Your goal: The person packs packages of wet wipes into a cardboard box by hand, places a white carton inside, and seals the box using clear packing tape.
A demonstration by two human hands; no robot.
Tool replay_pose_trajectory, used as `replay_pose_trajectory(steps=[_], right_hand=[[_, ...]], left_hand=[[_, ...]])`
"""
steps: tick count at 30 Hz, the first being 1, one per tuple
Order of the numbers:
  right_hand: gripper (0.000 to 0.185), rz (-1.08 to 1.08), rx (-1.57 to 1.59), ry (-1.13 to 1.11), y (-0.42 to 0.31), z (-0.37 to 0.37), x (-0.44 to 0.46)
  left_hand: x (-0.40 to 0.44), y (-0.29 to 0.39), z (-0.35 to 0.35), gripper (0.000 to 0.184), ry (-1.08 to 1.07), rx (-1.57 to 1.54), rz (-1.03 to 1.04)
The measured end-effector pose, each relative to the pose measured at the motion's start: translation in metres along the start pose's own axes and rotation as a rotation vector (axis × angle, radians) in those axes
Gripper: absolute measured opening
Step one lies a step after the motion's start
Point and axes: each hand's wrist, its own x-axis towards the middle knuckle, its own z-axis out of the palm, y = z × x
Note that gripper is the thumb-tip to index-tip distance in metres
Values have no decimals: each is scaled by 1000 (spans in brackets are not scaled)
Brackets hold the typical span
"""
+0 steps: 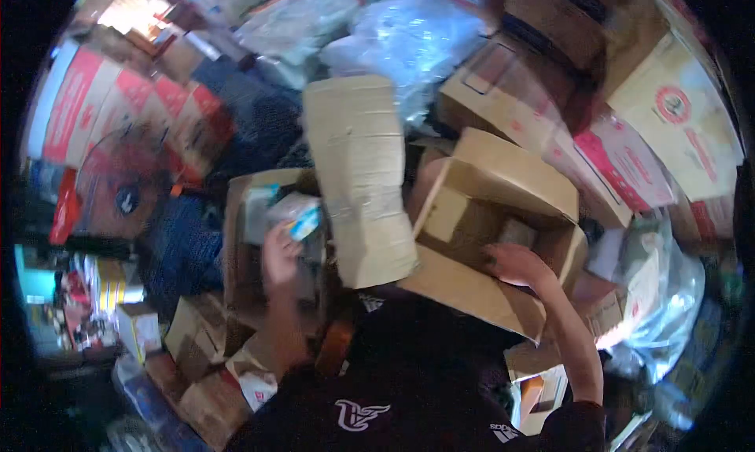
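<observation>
My left hand (281, 255), blurred by motion, is at the left cardboard box (233, 251). Its fingers are closed on a clear plastic packet (297, 214) with a blue and white label, over the box's opening. Other pale packets, too blurred to name, lie inside that box. My right hand (519, 265) reaches over the near right wall of an open cardboard box (476, 291), with its fingers stretched out inside. Beyond those fingers, a small pale item (519, 233) lies against the box's inner side, apart from the hand.
Between the two boxes stands a long taped cardboard piece (362, 177). Clear plastic bags (409, 39) lie at the back. Printed cartons (676, 114) are stacked to the right, a round fan (126, 184) stands at the left, and small cartons (200, 334) crowd the lower left.
</observation>
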Motion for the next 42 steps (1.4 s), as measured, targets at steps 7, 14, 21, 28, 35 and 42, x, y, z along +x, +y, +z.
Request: replay_pose_trajectory(steps=[7,14,21,28,35,42], right_hand=[[31,-63,699,121,-49,-81,-15],[85,-260,1548,230,-103,-108,-24],[59,415,1394,768,-44,-65,-20],[86,659,499,451,26,4,28],[54,475,924,324,52,53,60],[29,569,19,37,46,49,75]], left_hand=[[-105,22,7,11,-426,132,488],[-163,18,159,17,-1068,713,577],[-168,-77,191,23,-1060,1036,505],[-163,-80,167,19,-1057,1094,382],[-154,-70,171,19,-1110,1147,269],[-140,-78,174,20,-1155,1130,311]])
